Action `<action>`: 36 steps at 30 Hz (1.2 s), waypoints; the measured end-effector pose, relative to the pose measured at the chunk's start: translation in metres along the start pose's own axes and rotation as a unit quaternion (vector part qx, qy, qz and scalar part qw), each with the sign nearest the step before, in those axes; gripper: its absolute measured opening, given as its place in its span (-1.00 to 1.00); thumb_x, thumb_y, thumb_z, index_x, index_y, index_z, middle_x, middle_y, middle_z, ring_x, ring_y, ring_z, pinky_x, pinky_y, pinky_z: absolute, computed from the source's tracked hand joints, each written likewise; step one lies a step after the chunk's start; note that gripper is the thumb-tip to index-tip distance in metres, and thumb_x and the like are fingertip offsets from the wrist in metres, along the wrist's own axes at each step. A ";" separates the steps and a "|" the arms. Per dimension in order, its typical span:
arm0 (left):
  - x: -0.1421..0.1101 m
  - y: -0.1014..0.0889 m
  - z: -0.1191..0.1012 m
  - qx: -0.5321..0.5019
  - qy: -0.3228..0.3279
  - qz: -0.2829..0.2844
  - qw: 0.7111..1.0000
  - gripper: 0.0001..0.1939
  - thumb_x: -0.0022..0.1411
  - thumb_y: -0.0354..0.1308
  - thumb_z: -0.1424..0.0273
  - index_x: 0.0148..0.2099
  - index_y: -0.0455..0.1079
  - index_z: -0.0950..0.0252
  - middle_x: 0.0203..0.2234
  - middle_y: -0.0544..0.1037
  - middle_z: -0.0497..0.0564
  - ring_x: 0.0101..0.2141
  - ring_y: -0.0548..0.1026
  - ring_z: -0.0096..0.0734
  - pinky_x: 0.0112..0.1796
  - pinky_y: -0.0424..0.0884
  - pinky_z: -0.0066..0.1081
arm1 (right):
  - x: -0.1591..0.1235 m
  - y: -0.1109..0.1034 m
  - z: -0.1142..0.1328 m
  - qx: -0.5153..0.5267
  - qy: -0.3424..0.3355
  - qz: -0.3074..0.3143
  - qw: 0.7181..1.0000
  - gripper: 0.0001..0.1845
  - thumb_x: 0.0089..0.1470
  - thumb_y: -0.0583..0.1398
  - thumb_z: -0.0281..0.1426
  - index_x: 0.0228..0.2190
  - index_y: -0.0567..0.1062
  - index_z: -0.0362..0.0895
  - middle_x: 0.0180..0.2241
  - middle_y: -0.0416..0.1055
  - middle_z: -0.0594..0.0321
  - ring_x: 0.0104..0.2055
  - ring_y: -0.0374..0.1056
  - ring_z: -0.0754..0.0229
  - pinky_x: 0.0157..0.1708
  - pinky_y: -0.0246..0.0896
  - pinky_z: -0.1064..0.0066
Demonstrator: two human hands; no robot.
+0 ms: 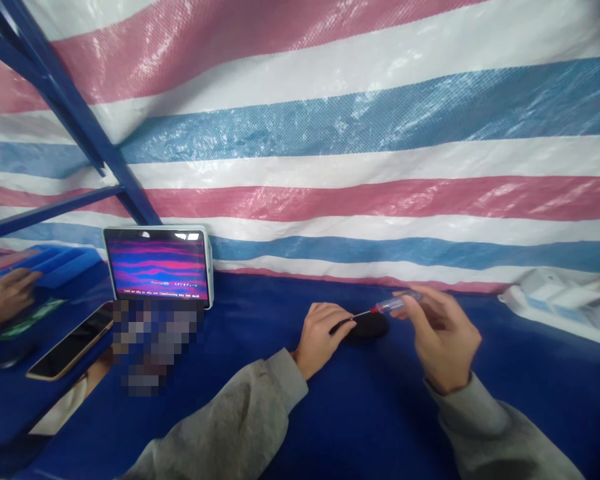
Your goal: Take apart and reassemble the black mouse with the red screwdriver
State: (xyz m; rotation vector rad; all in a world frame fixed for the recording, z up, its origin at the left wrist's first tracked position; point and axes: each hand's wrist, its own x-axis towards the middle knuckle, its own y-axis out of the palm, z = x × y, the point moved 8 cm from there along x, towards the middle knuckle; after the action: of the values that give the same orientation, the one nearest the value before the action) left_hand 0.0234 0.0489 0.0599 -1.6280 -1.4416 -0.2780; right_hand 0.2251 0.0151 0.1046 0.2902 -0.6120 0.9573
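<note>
In my right hand (443,333) is a screwdriver (391,305) with a clear bluish handle and a red collar. Its thin shaft points left, toward the fingertips of my left hand (325,337). Those fingers are closed on a small dark piece (341,325), mostly hidden by the hand, so its kind is unclear. The shaft's tip appears to reach this piece; whether it touches cannot be made out. Just behind and right of my left fingertips, a flat round black object (373,327) lies on the blue tabletop (360,413).
A tablet (157,263) with its screen lit stands at the left, near a phone (73,341). Another person's hand (10,300) is at the far left by a blue tray (67,263). White packaging (565,303) sits at the right. Striped sheeting (380,153) hangs behind the table.
</note>
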 end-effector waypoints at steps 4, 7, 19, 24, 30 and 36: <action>0.000 -0.001 -0.001 -0.009 0.003 -0.002 1.000 -0.87 0.38 0.18 0.35 -0.19 0.54 0.24 -0.29 0.65 -0.02 -0.21 0.57 -0.33 -0.10 0.35 -0.29 | 0.000 0.000 0.000 0.004 -0.004 -0.004 1.000 -0.71 0.07 0.33 -0.32 -0.15 0.53 -0.12 -0.33 0.60 0.21 -0.50 0.51 0.23 -0.37 0.51 0.34; 0.000 -0.002 -0.002 -0.016 0.002 -0.004 1.000 -0.88 0.38 0.18 0.37 -0.21 0.52 0.26 -0.30 0.64 -0.02 -0.22 0.57 -0.34 -0.11 0.33 -0.30 | 0.001 0.000 0.001 0.004 -0.011 -0.004 1.000 -0.70 0.06 0.33 -0.32 -0.14 0.53 -0.13 -0.35 0.60 0.21 -0.50 0.50 0.23 -0.39 0.51 0.34; 0.000 -0.002 -0.002 -0.007 -0.004 0.000 1.000 -0.90 0.37 0.16 0.42 -0.20 0.50 0.25 -0.31 0.63 -0.03 -0.23 0.56 -0.35 -0.11 0.34 -0.29 | 0.002 -0.001 0.006 -0.004 -0.031 0.000 1.000 -0.71 0.08 0.32 -0.35 -0.13 0.53 -0.12 -0.33 0.59 0.22 -0.50 0.49 0.25 -0.37 0.50 0.34; 0.001 -0.004 -0.004 -0.008 0.003 -0.007 1.000 -0.90 0.37 0.17 0.42 -0.21 0.51 0.25 -0.32 0.63 -0.03 -0.24 0.56 -0.35 -0.13 0.34 -0.29 | 0.002 0.001 0.005 -0.014 -0.030 0.011 0.999 -0.71 0.08 0.32 -0.32 -0.13 0.53 -0.12 -0.33 0.60 0.22 -0.51 0.49 0.24 -0.37 0.51 0.33; 0.001 -0.007 -0.006 -0.014 0.009 -0.015 1.000 -0.90 0.37 0.17 0.42 -0.21 0.50 0.25 -0.32 0.63 -0.04 -0.24 0.56 -0.36 -0.12 0.34 -0.29 | 0.007 -0.010 0.009 -0.021 -0.030 -0.043 0.998 -0.69 0.06 0.34 -0.31 -0.14 0.54 -0.15 -0.40 0.59 0.23 -0.54 0.47 0.24 -0.43 0.48 0.34; 0.001 -0.008 -0.006 -0.018 0.010 -0.023 1.000 -0.89 0.39 0.16 0.40 -0.20 0.51 0.24 -0.32 0.64 -0.04 -0.25 0.57 -0.36 -0.12 0.34 -0.29 | 0.010 -0.010 0.007 -0.011 -0.015 -0.043 0.999 -0.67 0.06 0.33 -0.27 -0.15 0.53 -0.15 -0.40 0.58 0.22 -0.55 0.47 0.23 -0.47 0.47 0.33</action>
State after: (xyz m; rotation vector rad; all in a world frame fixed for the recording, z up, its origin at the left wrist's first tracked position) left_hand 0.0192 0.0443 0.0670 -1.6178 -1.4674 -0.3474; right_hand 0.2352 0.0130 0.1162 0.3098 -0.6318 0.8637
